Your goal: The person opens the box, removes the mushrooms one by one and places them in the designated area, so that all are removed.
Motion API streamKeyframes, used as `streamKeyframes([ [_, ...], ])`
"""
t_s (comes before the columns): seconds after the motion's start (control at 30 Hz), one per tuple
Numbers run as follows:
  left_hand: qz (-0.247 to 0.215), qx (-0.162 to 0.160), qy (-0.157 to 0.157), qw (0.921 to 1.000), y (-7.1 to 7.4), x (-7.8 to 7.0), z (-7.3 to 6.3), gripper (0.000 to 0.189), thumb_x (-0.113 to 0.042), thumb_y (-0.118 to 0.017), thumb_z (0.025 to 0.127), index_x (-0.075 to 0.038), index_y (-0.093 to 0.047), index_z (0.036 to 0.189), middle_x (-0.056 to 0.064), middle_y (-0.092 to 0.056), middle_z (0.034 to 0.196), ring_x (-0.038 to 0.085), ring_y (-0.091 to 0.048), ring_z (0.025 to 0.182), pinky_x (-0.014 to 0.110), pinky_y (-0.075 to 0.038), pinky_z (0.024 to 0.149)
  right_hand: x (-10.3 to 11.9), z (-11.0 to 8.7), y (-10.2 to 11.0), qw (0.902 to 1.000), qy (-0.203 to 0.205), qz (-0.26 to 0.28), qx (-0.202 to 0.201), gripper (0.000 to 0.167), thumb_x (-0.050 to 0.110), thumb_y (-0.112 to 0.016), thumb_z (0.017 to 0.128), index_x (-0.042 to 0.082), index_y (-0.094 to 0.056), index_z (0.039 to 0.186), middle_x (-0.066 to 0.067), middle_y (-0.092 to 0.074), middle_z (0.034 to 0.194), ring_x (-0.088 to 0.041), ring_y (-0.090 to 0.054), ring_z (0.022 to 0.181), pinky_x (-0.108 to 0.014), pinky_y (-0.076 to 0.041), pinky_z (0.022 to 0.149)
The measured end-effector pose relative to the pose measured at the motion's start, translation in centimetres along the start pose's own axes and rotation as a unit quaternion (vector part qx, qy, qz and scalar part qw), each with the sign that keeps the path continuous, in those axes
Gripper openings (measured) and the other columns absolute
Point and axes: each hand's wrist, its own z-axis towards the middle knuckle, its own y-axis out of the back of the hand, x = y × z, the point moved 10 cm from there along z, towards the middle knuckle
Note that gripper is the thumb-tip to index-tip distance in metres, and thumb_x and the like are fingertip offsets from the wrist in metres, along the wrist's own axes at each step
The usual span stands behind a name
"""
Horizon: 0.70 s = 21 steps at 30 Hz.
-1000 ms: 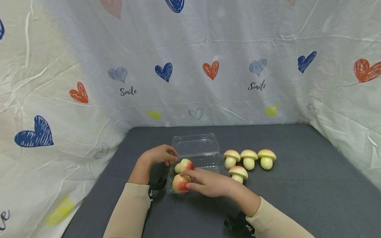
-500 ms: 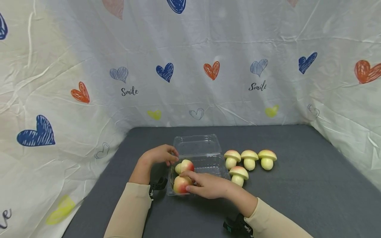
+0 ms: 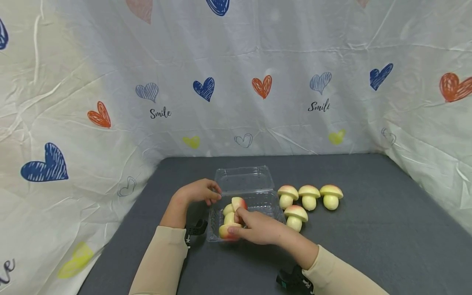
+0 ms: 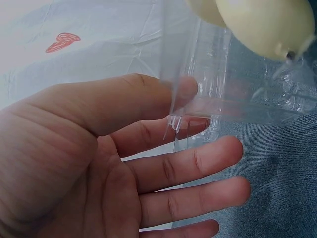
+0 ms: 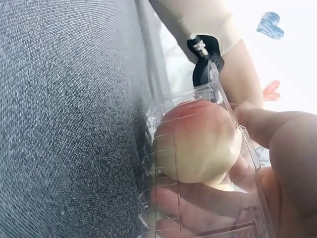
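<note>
My right hand (image 3: 263,228) holds a pale yellow toy mushroom (image 3: 229,232) with a reddish cap, inside a clear plastic container (image 3: 259,201). Its thumb lies at the cap and its fingers reach around the stem side. Seen through the container wall in the right wrist view, the cap (image 5: 198,141) rests low in the box. A second toy mushroom (image 3: 239,203) lies just behind the first, also in the container. At the container's left rear corner, my left hand (image 3: 199,191) pinches the rim between thumb (image 4: 184,90) and index finger, the other fingers spread.
The container's hinged lid (image 3: 243,178) lies folded back behind it. Right of the container, several toy mushrooms stand on the dark grey table (image 3: 368,229), three in a row with one mushroom (image 3: 296,217) in front. A heart-printed white sheet (image 3: 228,119) hangs behind.
My right hand has turned the near mushroom, so its stem now shows pointing away from me and its cap faces forward. The mushroom behind has shifted right. My left hand stays at the corner.
</note>
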Motion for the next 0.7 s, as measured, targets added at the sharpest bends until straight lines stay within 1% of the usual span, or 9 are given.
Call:
streamKeyframes([
  [0.13, -0.005, 0.001, -0.001, 1.0, 0.0, 0.0, 0.1, 0.03, -0.018, -0.069, 0.1, -0.001, -0.068, 0.124, 0.007, -0.069, 0.099, 0.022, -0.067, 0.083, 0.042, -0.057, 0.079, 0.1, 0.0, 0.2, 0.9999, -0.001, -0.007, -0.012, 0.026, 0.043, -0.06, 0.105, 0.018, -0.052, 0.102, 0.007, -0.05, 0.07, -0.006, -0.043, 0.056, -0.024, -0.037, 0.055],
  [0.27, -0.009, 0.004, 0.001, 1.0, 0.0, 0.1, 0.1, 0.029, -0.018, -0.069, 0.099, -0.001, -0.068, 0.123, 0.007, -0.069, 0.098, 0.022, -0.067, 0.083, 0.042, -0.057, 0.079, 0.3, 0.1, 0.3, 0.9998, 0.009, 0.001, -0.015, 0.023, 0.037, -0.062, 0.104, 0.017, -0.053, 0.111, 0.004, -0.056, 0.076, -0.005, -0.047, 0.059, -0.024, -0.04, 0.057],
  [0.37, -0.008, 0.005, 0.003, 0.9999, 0.0, 0.1, 0.1, 0.029, -0.018, -0.069, 0.099, -0.001, -0.068, 0.122, 0.007, -0.069, 0.098, 0.022, -0.067, 0.082, 0.042, -0.057, 0.08, 0.3, 0.1, 0.5, 0.9998, 0.017, 0.005, -0.013, 0.021, 0.031, -0.059, 0.106, 0.016, -0.052, 0.119, 0.003, -0.06, 0.08, -0.006, -0.051, 0.06, -0.025, -0.043, 0.058],
  [0.5, -0.005, 0.005, 0.008, 0.9999, 0.0, 0.2, 0.0, 0.029, -0.019, -0.069, 0.1, -0.002, -0.068, 0.123, 0.007, -0.069, 0.096, 0.023, -0.067, 0.082, 0.043, -0.056, 0.081, 0.3, 0.1, 1.0, 0.9996, 0.023, -0.003, -0.019, 0.016, 0.021, -0.055, 0.108, 0.015, -0.054, 0.122, 0.004, -0.063, 0.08, -0.006, -0.052, 0.058, -0.025, -0.044, 0.057],
  [0.57, -0.006, 0.004, 0.01, 0.9999, 0.0, 0.2, 0.0, 0.029, -0.019, -0.069, 0.1, -0.002, -0.068, 0.123, 0.007, -0.068, 0.096, 0.023, -0.067, 0.082, 0.043, -0.056, 0.081, 0.4, 0.0, 1.2, 0.9993, 0.027, -0.011, -0.025, 0.017, 0.02, -0.057, 0.107, 0.015, -0.057, 0.123, 0.003, -0.061, 0.078, -0.006, -0.049, 0.056, -0.025, -0.042, 0.057],
  [0.6, -0.006, 0.004, 0.01, 0.9999, 0.0, 0.2, 0.0, 0.029, -0.019, -0.069, 0.1, -0.002, -0.068, 0.123, 0.008, -0.068, 0.096, 0.023, -0.067, 0.082, 0.042, -0.056, 0.081, 0.5, 0.0, 1.3, 0.999, 0.033, -0.016, -0.027, 0.018, 0.02, -0.058, 0.107, 0.015, -0.058, 0.124, 0.003, -0.061, 0.078, -0.006, -0.049, 0.058, -0.025, -0.043, 0.058],
  [0.63, -0.006, 0.004, 0.01, 0.9999, 0.0, 0.1, 0.0, 0.028, -0.019, -0.068, 0.1, -0.002, -0.068, 0.123, 0.008, -0.068, 0.096, 0.023, -0.067, 0.082, 0.042, -0.056, 0.081, 0.6, 0.0, 1.4, 0.9987, 0.038, -0.018, -0.03, 0.02, 0.021, -0.061, 0.106, 0.014, -0.059, 0.125, 0.001, -0.06, 0.082, -0.006, -0.05, 0.06, -0.026, -0.044, 0.059],
  [0.7, -0.005, 0.005, 0.009, 0.9999, 0.0, 0.1, 0.0, 0.028, -0.019, -0.068, 0.1, -0.002, -0.068, 0.124, 0.008, -0.068, 0.097, 0.023, -0.067, 0.082, 0.043, -0.056, 0.081, 1.1, 0.0, 1.5, 0.9975, 0.053, -0.028, -0.038, 0.025, 0.023, -0.064, 0.104, 0.015, -0.062, 0.127, -0.001, -0.06, 0.093, -0.006, -0.053, 0.068, -0.026, -0.048, 0.064],
])
